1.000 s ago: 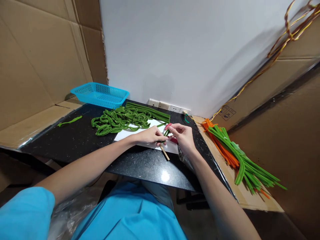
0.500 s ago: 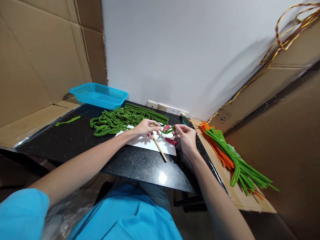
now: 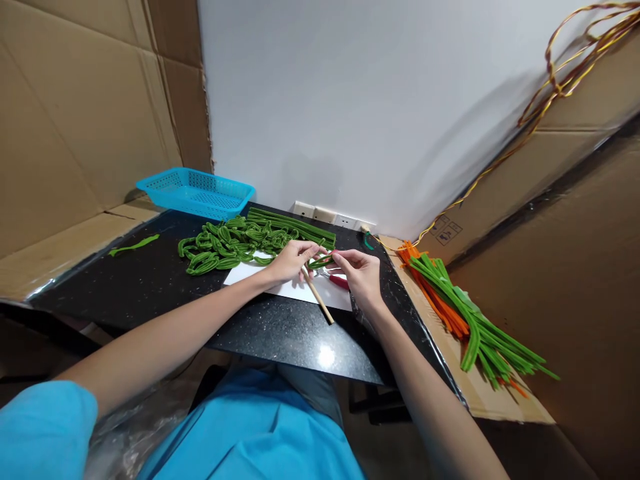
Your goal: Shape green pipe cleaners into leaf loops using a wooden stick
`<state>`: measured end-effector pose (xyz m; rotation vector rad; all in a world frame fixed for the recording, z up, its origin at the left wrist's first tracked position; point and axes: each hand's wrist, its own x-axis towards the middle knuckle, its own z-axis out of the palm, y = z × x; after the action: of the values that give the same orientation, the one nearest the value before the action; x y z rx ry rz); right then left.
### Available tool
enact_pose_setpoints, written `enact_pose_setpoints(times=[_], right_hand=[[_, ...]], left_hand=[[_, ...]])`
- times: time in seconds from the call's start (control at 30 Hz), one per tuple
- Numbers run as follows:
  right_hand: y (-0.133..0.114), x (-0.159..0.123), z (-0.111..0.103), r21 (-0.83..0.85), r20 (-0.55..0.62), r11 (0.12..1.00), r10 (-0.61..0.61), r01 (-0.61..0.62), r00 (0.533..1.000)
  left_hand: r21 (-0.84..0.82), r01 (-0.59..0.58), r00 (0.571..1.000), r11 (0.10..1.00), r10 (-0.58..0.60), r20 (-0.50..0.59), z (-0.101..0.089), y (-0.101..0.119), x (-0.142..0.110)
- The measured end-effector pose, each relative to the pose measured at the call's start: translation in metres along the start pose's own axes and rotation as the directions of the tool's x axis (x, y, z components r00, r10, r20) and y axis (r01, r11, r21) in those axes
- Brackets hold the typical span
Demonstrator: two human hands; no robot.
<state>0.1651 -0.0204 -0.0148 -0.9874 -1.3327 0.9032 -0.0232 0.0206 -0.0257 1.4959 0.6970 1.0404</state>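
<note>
Between my two hands is a green pipe cleaner (image 3: 321, 261), bent into a small loop. My left hand (image 3: 294, 261) pinches its left end, and my right hand (image 3: 361, 272) grips the right end. Beneath them lie red-handled pliers (image 3: 339, 282), partly covered by my right hand. A thin wooden stick (image 3: 320, 301) slants from under my left fingers across white paper (image 3: 285, 287) toward the table's front edge. Left of my hands spreads a heap of looped green pipe cleaners (image 3: 235, 241), with straight green ones (image 3: 293, 225) bundled behind it.
A blue plastic basket (image 3: 195, 208) stands at the back left of the black table (image 3: 260, 327). One bright green strip (image 3: 134, 245) lies at the left. On cardboard at the right rest orange (image 3: 440, 307) and light green pipe cleaners (image 3: 480, 327). Sockets (image 3: 325, 215) line the wall; twisted wire (image 3: 480, 180) hangs right.
My right hand has moved left, closer to my left hand. The green pipe cleaner between them now forms a tighter loop, and more of the pliers is covered.
</note>
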Motion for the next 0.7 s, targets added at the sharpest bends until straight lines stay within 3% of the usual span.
enact_pose_setpoints(times=[0.23, 0.5, 0.7], right_hand=[[-0.001, -0.001, -0.001, -0.068, 0.021, 0.995, -0.067, 0.069, 0.998], [-0.001, -0.002, 0.001, -0.057, -0.004, 0.997, -0.061, 0.060, 0.998], [-0.002, -0.003, 0.002, -0.076, 0.003, 0.995, -0.059, 0.059, 0.998]], left_hand=[[-0.026, 0.062, 0.979, 0.998, -0.056, 0.196, 0.003, 0.002, -0.008], [0.013, 0.155, 0.961, 0.988, -0.154, 0.228, 0.011, 0.006, -0.011], [-0.008, 0.144, 0.962, 0.990, -0.138, 0.237, 0.013, 0.006, -0.013]])
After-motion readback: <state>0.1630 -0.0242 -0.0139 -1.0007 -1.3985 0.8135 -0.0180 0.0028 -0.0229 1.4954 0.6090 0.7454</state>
